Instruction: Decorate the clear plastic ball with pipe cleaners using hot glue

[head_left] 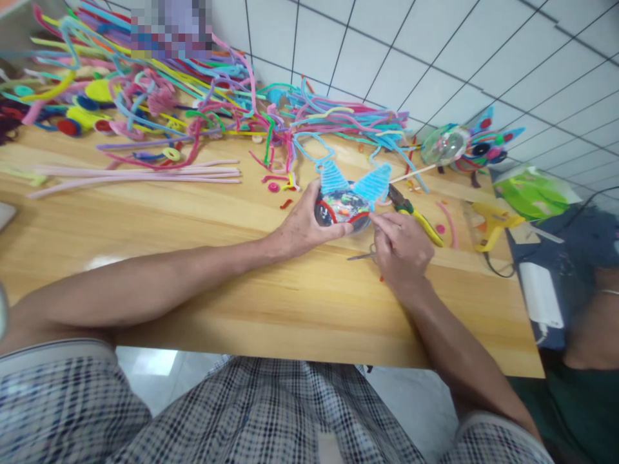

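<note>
Head view. Left hand (307,222) clasps a clear, round plastic ball (344,201), thumb across its front; ball sits above the pale wooden table (232,303), nearer back edge than front. Two striped light-blue pipe-cleaner ears (333,178) rise from its top. Right hand (403,248) pinches the right end of a curved red fuzzy strip (358,218) against the ball. Yellow-and-green-handled pliers (425,225) lie just behind that hand; yellow plastic glue gun (493,225) near table's right edge. White plastic box (540,295) beyond that edge, markings too small to read.
</note>
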The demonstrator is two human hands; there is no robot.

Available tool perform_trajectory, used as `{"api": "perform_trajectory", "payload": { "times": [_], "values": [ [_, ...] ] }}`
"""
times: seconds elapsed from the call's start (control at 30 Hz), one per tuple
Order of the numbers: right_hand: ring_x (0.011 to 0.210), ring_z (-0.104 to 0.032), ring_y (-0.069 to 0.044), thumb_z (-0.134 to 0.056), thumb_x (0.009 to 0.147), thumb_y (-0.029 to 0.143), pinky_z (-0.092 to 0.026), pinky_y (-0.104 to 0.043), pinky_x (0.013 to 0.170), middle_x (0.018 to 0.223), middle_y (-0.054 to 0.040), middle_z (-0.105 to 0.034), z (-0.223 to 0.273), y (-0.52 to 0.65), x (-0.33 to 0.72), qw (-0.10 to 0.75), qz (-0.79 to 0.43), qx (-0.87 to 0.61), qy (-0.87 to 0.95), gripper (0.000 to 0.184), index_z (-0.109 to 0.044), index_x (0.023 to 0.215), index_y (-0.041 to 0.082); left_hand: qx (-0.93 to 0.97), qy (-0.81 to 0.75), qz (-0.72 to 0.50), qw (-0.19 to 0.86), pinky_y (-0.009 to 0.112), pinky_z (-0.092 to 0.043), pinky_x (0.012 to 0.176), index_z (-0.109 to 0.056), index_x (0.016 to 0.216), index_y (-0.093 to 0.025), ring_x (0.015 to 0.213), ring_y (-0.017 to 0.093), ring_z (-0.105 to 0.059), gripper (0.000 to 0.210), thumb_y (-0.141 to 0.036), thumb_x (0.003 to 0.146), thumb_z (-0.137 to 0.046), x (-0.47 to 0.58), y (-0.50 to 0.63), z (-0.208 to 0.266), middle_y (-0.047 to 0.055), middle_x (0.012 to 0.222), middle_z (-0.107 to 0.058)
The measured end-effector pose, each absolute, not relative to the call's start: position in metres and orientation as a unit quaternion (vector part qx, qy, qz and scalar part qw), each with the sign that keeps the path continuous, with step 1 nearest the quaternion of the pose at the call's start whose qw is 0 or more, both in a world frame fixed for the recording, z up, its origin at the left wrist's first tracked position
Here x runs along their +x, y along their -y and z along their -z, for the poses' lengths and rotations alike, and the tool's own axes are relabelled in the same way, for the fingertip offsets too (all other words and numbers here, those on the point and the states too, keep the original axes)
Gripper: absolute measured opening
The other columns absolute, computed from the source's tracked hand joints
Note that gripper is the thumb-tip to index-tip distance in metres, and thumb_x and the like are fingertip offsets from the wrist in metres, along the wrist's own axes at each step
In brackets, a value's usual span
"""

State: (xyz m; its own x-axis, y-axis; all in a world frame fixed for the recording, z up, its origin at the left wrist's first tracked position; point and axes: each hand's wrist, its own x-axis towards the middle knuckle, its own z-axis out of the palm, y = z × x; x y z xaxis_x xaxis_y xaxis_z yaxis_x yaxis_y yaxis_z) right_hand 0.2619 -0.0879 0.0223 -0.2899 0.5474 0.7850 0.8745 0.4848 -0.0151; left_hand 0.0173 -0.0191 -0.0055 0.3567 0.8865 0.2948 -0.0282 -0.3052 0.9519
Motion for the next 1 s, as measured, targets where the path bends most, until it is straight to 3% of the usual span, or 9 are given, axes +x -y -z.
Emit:
{"api": "perform_trajectory", "payload": {
  "times": [1.0],
  "values": [
    [0.105,-0.086,-0.02,-0.07,0.111,0.006,-0.069,-0.033,0.095,0.116,-0.0036,-0.091,-0.0201,0.0866,0.261,0.379,0.231,-0.439,0.781,0.045,-0.086,0.144,0.032,0.659,-0.333,-0.45,0.502,0.057,-0.065,0.121,-0.057,0.137,-0.026,0.135,0.036,-0.077,0.083,-0.068,0.081,-0.103,0.016,0.0184,-0.0014,0.014,0.145,-0.075]
  ]
}}
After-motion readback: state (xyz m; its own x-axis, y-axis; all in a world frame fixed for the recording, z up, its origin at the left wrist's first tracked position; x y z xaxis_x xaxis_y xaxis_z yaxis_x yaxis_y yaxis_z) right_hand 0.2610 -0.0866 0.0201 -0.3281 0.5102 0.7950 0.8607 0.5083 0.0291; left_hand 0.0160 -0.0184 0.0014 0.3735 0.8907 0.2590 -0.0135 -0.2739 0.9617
